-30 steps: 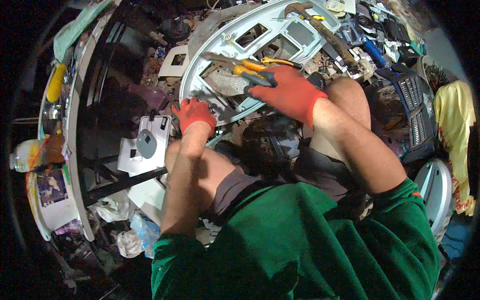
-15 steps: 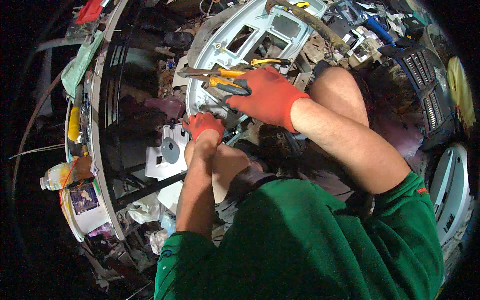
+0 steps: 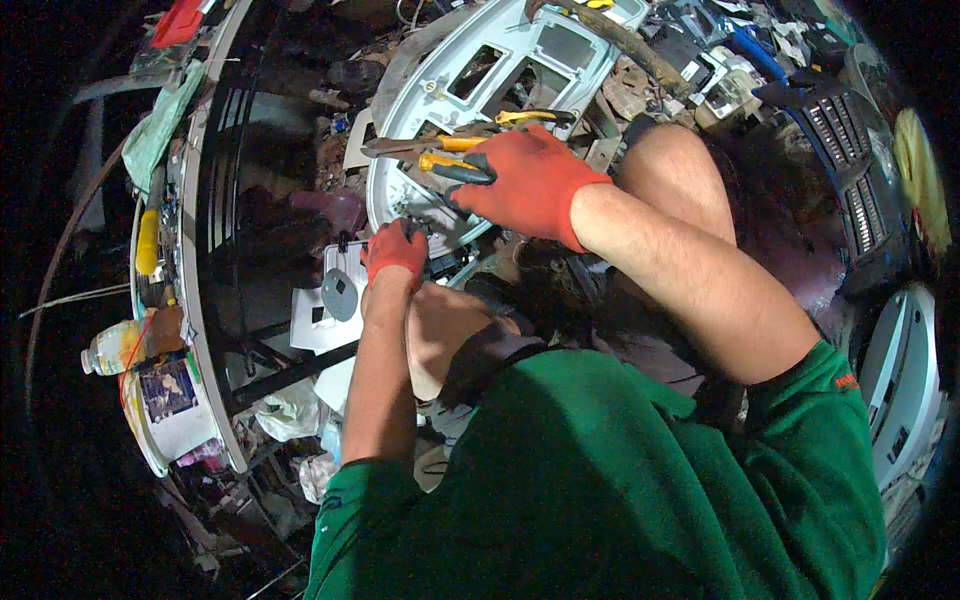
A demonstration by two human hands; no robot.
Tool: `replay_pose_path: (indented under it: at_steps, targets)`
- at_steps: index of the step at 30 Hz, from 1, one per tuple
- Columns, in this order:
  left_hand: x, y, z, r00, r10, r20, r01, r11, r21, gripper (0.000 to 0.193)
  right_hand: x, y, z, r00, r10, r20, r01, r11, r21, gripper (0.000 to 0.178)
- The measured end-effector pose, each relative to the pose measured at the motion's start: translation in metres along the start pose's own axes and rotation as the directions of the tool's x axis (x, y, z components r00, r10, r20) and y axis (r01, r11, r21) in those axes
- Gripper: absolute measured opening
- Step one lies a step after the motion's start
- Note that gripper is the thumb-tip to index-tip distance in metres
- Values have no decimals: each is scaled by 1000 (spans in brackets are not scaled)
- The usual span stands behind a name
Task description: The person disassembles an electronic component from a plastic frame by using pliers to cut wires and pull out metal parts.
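Observation:
My right hand [image 3: 535, 185], in a red work glove with dark fingertips, is closed around a pair of pliers [image 3: 400, 148] with yellow-and-black handles. Their dark jaws point left above a pale blue-grey plastic panel [image 3: 405, 125], which has square cutouts. At the panel's near left end is my left hand [image 3: 395, 250], gloved the same way. Its fingers are curled with dark tips together, and what they hold is hidden. Just beyond the right hand lies another yellow-handled tool [image 3: 537, 117] on the panel.
A hammer-like wooden handle [image 3: 635, 50] crosses the panel's far end. White plastic pieces [image 3: 325, 325] lie left of my knee. A long dark frame [image 3: 265, 200] stands at left, with a bottle [image 3: 120, 348] beyond it. Black slotted casing [image 3: 840, 170] and mixed scrap lie right.
My left hand has moved slightly left and forward along the panel's near end. The right hand and pliers have shifted only a little; the panel sits slightly farther left in view.

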State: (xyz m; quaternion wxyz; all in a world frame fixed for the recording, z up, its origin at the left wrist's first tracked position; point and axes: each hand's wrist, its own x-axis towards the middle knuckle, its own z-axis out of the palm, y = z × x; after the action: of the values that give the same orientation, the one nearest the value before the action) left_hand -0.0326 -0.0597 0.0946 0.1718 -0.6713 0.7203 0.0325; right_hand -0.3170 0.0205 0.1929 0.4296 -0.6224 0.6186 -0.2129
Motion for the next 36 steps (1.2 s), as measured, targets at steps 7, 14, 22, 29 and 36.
replay_pose_path:
  at_steps: [7, 14, 22, 29, 36]
  targets:
    - [3, -1, -10, 995, 41, 87, -27, 989, -148, 51, 9, 3, 7, 991, -50, -125, 50, 999, -7, 65]
    - [-4, 22, -5, 1000, -25, 16, 23, 995, 92, 43, 18, -2, 14, 987, -77, -143, 81, 996, 23, 56]
    - [-1, 9, 5, 998, 26, -62, -29, 998, -59, 41, 16, 0, 14, 988, -92, -128, 102, 992, 76, 62]
    - [-4, 19, -16, 995, 44, 92, -29, 988, -153, 47, 24, 11, 14, 978, -134, -158, 133, 991, -17, 67]
    - [-4, 25, -6, 999, 31, -11, -30, 994, 108, 49, 17, 6, 10, 984, -124, -131, 125, 992, 4, 66]
